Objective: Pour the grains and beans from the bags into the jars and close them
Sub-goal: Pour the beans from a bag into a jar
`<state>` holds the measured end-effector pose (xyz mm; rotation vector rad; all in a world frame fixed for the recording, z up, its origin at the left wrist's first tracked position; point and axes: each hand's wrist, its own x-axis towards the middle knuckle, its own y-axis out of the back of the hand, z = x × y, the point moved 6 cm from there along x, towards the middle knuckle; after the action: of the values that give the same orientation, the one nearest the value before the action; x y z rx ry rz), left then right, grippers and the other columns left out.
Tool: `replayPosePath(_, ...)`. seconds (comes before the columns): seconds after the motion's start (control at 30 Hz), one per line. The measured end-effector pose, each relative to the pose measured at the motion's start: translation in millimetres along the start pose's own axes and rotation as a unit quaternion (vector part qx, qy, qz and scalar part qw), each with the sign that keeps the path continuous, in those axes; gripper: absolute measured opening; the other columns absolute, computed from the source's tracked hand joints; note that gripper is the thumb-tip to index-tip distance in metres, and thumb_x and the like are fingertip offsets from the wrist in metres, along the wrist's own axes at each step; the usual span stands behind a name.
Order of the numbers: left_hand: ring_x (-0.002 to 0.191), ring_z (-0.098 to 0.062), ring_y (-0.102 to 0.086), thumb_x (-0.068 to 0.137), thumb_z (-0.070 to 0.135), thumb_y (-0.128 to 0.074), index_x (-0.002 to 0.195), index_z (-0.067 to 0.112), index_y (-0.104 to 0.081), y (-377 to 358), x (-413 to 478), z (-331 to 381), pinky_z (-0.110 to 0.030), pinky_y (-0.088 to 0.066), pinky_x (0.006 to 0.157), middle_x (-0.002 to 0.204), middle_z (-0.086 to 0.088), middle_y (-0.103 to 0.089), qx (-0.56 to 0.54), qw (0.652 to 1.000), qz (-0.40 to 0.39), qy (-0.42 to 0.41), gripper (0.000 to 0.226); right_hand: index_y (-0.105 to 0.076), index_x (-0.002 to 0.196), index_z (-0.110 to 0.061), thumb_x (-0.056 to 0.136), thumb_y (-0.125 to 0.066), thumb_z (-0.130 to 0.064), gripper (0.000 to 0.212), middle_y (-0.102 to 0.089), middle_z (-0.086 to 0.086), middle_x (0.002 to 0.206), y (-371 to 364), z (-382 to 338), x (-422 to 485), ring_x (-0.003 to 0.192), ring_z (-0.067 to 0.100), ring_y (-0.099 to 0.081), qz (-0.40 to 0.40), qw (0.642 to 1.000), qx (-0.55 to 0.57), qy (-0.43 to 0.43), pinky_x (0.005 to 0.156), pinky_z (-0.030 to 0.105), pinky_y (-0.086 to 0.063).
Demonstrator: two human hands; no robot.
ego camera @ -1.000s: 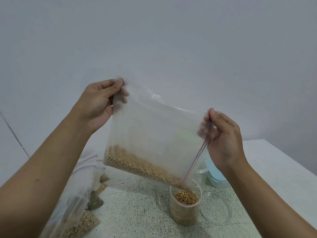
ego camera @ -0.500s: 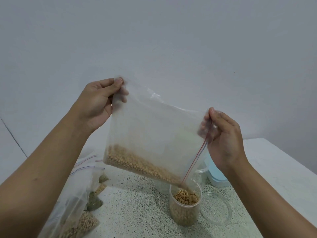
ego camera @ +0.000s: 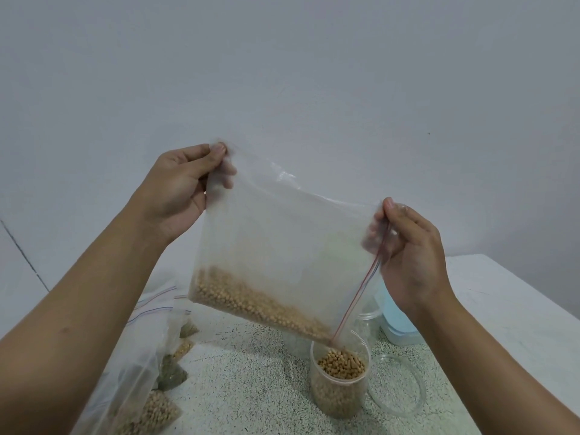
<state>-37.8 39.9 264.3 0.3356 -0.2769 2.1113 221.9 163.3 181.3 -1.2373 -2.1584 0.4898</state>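
A clear zip bag hangs tilted above the table, with tan beans gathered along its lower edge. My left hand pinches its upper left corner. My right hand pinches the corner by the red zip strip. The bag's lowest corner sits over the mouth of a clear round jar, which is nearly full of the same beans. A clear round lid lies flat on the table just right of the jar.
Several zip bags of grains and beans lie at the left on the speckled table. Behind the bag stand another clear jar and a pale blue container. A plain wall rises behind.
The beans in the bag have slid toward the lower corner and the level in the jar has risen slightly. Both hands hold nearly the same position.
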Motion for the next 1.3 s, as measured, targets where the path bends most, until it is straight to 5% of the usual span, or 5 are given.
replayPosePath(0.63,0.065,-0.012,-0.06,0.1,0.02,-0.059,0.076,0.017,-0.074,-10.7,4.1,-1.5,-0.024,-0.05,0.073,0.075,0.001,-0.068,0.008,1.0,-0.023,-0.005,0.029,-0.063,0.081,-0.013,0.096,-0.06,-0.018,0.016,-0.061,-0.006,0.071,12.0,0.7,6.9,0.064,0.007,-0.058,0.017,1.0,-0.017,0.001,0.059,0.02,-0.05)
replayPosePath(1.3,0.066,-0.013,-0.059,0.101,0.022,-0.058,0.086,0.009,-0.068,-17.5,5.7,-4.2,-0.029,-0.047,0.077,0.072,0.0,-0.068,0.019,0.999,-0.029,0.0,0.022,-0.064,0.079,-0.015,0.093,-0.062,-0.018,0.015,-0.061,-0.006,0.07,19.4,-1.8,7.4,0.062,0.007,-0.058,0.031,0.999,-0.021,0.003,0.057,0.02,-0.05)
